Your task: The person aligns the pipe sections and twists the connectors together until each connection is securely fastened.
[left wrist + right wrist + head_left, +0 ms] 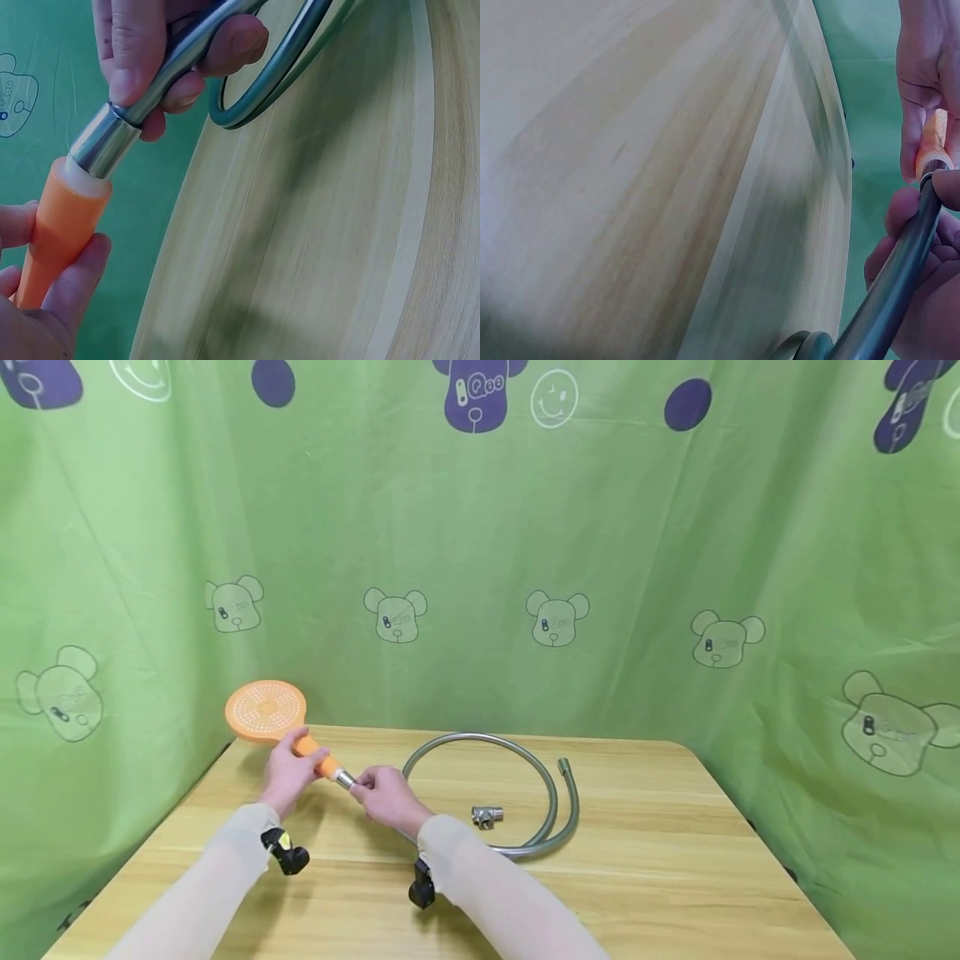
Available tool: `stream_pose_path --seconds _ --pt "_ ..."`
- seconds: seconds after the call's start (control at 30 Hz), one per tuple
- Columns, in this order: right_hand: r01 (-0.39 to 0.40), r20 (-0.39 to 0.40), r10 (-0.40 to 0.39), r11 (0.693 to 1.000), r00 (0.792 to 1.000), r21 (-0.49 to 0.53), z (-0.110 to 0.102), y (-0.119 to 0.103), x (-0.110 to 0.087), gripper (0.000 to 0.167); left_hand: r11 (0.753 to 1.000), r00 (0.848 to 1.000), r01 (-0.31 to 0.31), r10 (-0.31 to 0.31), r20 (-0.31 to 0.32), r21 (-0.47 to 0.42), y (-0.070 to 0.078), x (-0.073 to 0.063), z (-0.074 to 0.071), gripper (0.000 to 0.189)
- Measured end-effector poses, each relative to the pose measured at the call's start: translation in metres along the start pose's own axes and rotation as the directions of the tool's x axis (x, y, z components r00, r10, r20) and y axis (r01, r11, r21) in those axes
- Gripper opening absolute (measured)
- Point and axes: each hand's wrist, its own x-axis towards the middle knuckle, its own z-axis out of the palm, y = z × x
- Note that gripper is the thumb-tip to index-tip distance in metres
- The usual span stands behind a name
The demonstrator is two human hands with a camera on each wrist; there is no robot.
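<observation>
An orange shower head (266,708) is tilted above the table's far left corner. My left hand (288,774) grips its orange handle (67,214), fingers on one side and thumb on the other. A shiny metal collar (103,141) of the grey shower hose (552,793) meets the handle's pale end; how far it is seated I cannot tell. My right hand (392,797) pinches the hose just behind that collar. The rest of the hose loops over the table, its other end fitting (564,766) lying at the right.
A small chrome tee-shaped valve (487,816) lies on the wooden table (660,860) inside the hose loop. Green printed curtains (480,527) hang behind the table and at both sides. Each wrist carries a small black camera (288,853).
</observation>
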Motion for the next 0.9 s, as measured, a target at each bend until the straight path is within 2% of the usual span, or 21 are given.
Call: stream_pose_path --seconds 0.27,0.5,0.73,0.9 --pt "0.032 -0.032 -0.034 0.999 0.999 -0.033 0.0002 0.0007 0.0017 0.012 0.999 0.999 -0.024 0.025 -0.027 0.048 0.0022 -0.0016 0.0008 0.070" --pt "0.051 -0.049 -0.054 0.997 0.997 -0.056 0.0026 0.0019 0.0003 0.013 0.997 0.999 -0.022 0.026 -0.040 0.079 -0.0018 -0.0031 -0.0009 0.070" --pt "0.043 -0.071 -0.047 0.998 0.996 -0.056 0.0043 0.0007 -0.0005 0.014 0.997 0.996 -0.022 0.028 -0.080 0.081 -0.0009 -0.0043 0.0006 0.069" --pt "0.034 -0.073 -0.037 0.999 0.997 -0.038 0.0032 0.0006 0.0004 0.014 0.998 0.992 -0.053 0.058 -0.115 0.042 0.0007 -0.0062 0.0048 0.067"
